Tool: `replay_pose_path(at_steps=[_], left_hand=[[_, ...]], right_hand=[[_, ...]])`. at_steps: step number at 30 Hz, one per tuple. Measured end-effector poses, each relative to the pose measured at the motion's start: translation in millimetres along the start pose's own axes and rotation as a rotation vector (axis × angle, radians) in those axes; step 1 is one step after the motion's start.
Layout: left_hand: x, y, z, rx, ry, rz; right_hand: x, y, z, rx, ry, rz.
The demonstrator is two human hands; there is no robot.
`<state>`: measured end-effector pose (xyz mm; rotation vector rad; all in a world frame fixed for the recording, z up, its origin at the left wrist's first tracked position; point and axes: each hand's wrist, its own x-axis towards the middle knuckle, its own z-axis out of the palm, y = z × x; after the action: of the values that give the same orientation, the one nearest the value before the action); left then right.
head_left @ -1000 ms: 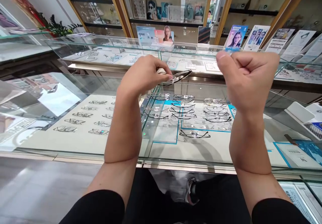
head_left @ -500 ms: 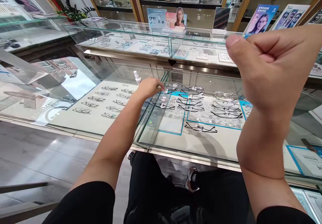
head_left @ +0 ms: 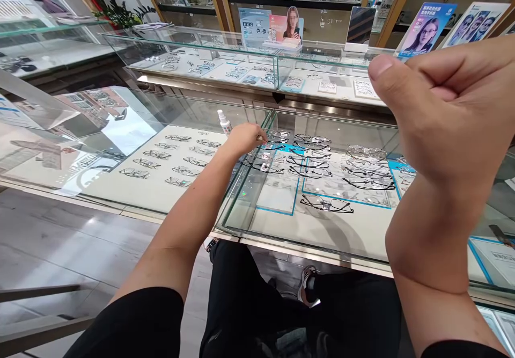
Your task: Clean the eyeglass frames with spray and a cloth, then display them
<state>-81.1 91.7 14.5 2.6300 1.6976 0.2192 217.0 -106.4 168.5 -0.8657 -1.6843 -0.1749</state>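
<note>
My left hand (head_left: 247,137) reaches over the glass counter to the back of the display, its fingers pinched together. The fingertips meet the left end of a pair of eyeglasses (head_left: 277,137); whether they grip it is too small to tell. Several more pairs of dark-framed eyeglasses (head_left: 309,171) lie in rows to the right, some over blue-edged cards (head_left: 277,206). One pair (head_left: 326,204) lies apart, closer to me. My right hand (head_left: 446,111) is raised close to the camera on the right, fingers curled into a loose fist with the thumb pointing left. No object shows in it.
A white spray bottle (head_left: 223,122) stands behind my left hand. Left of the glass divider (head_left: 245,178), more eyeglasses (head_left: 156,154) lie in rows. A second glass case (head_left: 177,73) runs behind, with advertising cards (head_left: 284,28) on top. The counter's front edge (head_left: 306,253) crosses above my legs.
The view has shifted slightly, so the counter and both hands appear a little further right. My left hand stays at the same eyeglasses, and my right hand stays raised and curled.
</note>
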Motion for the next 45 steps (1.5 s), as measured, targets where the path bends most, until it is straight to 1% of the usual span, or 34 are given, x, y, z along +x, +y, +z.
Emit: replay_pose_path(at_steps=[2,7,11,14,19,22,27,30,32,34,38,40,42,45], left_hand=[[2,-1,3,0.019,-0.005,0.010],[6,-3,8,0.029,-0.007,0.016],[6,-4,9,0.006,0.043,0.028],[6,-1,12,-0.008,0.087,0.050],[11,7,21,0.027,0.043,0.014],[14,10,25,0.033,0.019,-0.003],[15,15,23,0.044,-0.004,-0.021],[12,17,16,0.026,0.030,-0.025],[8,16,9,-0.007,0.094,-0.031],[5,14,2,-0.067,0.215,-0.039],[-2,14,-10,-0.301,0.593,-0.019],[-6,20,-15,-0.449,0.744,0.022],[-10,31,-19,-0.598,0.817,0.080],[-21,54,-26,-0.810,0.814,0.183]], right_hand=[[0,0,0,-0.004,-0.006,-0.010],[0,-2,-1,-0.062,-0.073,0.012],[0,-2,0,-0.041,-0.072,-0.008],[0,0,3,-0.008,-0.080,-0.008],[1,1,6,0.008,-0.104,-0.033],[0,1,6,0.009,-0.125,-0.015],[0,1,8,0.010,-0.124,-0.017],[-1,1,8,0.031,-0.130,-0.014],[-2,0,8,0.039,-0.130,-0.009],[-3,-2,7,0.050,-0.128,-0.004],[-4,-5,7,0.091,-0.129,0.015],[-4,-3,10,0.094,-0.138,0.029],[-4,0,17,0.092,-0.169,0.061],[-6,6,33,0.024,-0.291,0.146]])
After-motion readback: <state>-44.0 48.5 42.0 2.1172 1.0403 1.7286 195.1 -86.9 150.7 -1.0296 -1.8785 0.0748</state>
